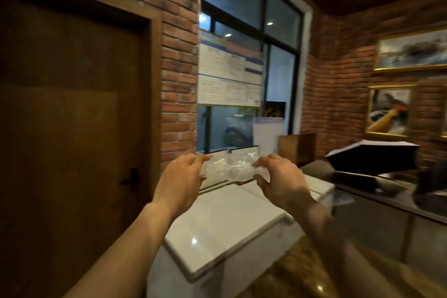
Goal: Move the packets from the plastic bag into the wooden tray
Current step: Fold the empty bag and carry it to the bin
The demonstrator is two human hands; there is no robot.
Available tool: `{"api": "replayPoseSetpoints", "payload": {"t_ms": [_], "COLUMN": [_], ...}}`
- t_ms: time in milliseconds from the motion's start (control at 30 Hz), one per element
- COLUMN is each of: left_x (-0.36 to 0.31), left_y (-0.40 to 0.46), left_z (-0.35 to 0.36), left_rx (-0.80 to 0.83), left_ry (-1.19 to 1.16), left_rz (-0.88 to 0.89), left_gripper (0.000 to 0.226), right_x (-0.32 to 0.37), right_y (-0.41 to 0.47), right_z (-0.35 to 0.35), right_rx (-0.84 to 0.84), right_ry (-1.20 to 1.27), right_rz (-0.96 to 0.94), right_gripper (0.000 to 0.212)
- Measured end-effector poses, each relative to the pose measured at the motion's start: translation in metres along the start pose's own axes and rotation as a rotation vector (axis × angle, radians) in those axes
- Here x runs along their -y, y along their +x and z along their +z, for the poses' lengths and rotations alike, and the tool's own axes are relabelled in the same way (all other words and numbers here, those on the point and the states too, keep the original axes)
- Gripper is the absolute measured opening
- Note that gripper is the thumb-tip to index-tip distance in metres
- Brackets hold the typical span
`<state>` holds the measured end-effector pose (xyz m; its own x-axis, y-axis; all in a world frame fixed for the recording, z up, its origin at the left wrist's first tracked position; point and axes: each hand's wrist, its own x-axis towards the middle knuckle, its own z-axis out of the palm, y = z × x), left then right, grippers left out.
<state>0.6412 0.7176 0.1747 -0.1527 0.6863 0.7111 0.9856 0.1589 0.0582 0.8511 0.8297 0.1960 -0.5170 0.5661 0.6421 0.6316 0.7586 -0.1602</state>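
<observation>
Fingers: both sets curl inward and pinch the ends of a crumpled clear plastic bag (232, 167), thumb against fingertips on each side.
Left hand (180, 182): raised in front of the body, back of the hand to the camera, gripping the bag's left end.
Right hand (281, 182): at the same height, gripping the bag's right end; its forearm is blurred.
Bag position: stretched between the two hands in mid-air, above the far end of a white counter (217, 230); it touches nothing but the fingers.
Bag contents: the plastic is wrinkled and see-through; whether any packets remain inside cannot be told.
Wooden tray: a brown wooden box-like shape (298, 147) stands behind and to the right of the hands, but whether this is the tray cannot be told.
Counter: glossy white top, running from the lower middle toward the hands, with a ceiling light reflected on it.
Left side: a dark brown door (72, 116) with a black handle, set in a red brick wall (179, 55).
Behind the hands: a window (249, 19) with dark frames, with printed notices (229, 72) posted on the glass.
Right side: a black open lid or folder (372, 158) tilted upward, and two gold-framed paintings (411, 51) on another brick wall.
Sharpness: the right part of the view is smeared, so small items there are unreadable.
</observation>
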Motion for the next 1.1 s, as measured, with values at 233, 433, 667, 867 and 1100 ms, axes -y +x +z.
{"api": "replayPoseSetpoints", "payload": {"t_ms": [233,433,667,867,1100], "left_x": [0.094,0.133,0.14,0.137,0.144], "left_y": [-0.051,-0.077,-0.081,-0.091,-0.134], "left_z": [-0.037,-0.058,-0.07,-0.068,-0.035], "left_rx": [0.003,-0.022,-0.027,-0.023,0.052], "left_ry": [0.131,0.326,0.469,0.539,0.549], "left_rz": [-0.241,-0.399,-0.537,-0.608,-0.626], "left_gripper": [0.045,0.043,0.041,0.041,0.033], "right_x": [0.092,0.141,0.161,0.171,0.169], "right_y": [0.04,0.064,0.096,0.103,0.074], "right_z": [0.07,0.115,0.147,0.173,0.214], "right_rx": [0.06,0.113,0.15,0.184,0.279], "right_ry": [0.198,0.319,0.438,0.531,0.547], "right_rz": [-0.162,-0.283,-0.43,-0.495,-0.495], "right_gripper": [0.03,0.036,0.035,0.035,0.029]}}
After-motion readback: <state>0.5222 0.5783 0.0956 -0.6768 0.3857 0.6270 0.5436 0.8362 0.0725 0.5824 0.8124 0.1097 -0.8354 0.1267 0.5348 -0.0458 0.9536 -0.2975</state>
